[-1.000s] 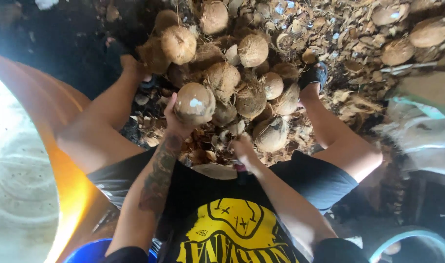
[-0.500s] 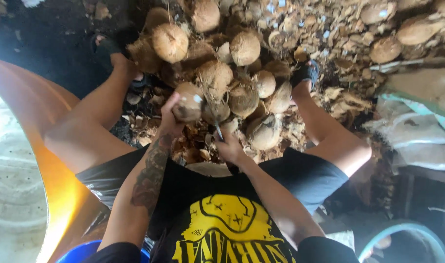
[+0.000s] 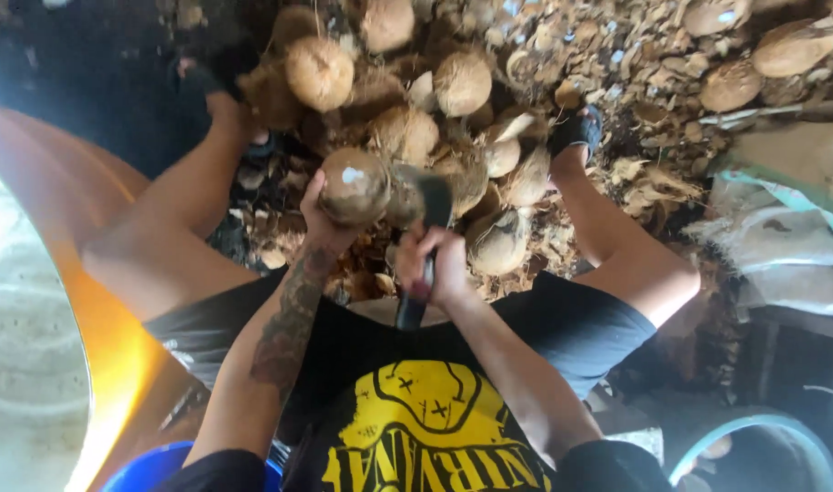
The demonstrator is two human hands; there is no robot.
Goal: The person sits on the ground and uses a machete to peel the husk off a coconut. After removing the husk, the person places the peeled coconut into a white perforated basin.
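Note:
My left hand [image 3: 323, 223] grips a brown husked coconut [image 3: 352, 185] held up between my knees. My right hand [image 3: 433, 264] is closed around the dark handle of a cleaver [image 3: 432, 202], whose blade sits against the right side of that coconut. A heap of husked coconuts [image 3: 462, 84] and husk scraps lies on the ground just beyond both hands, between my feet.
A large orange tub [image 3: 88, 301] curves along the left side. A blue container rim [image 3: 143, 469] shows at the bottom left and a blue-rimmed bucket [image 3: 753, 451] at the bottom right. White sacks [image 3: 790, 237] lie at the right. Husk debris [image 3: 653, 173] covers the ground.
My right hand has come up from low beside my lap with the cleaver and brought the blade against the coconut. My left hand keeps holding the coconut in about the same place.

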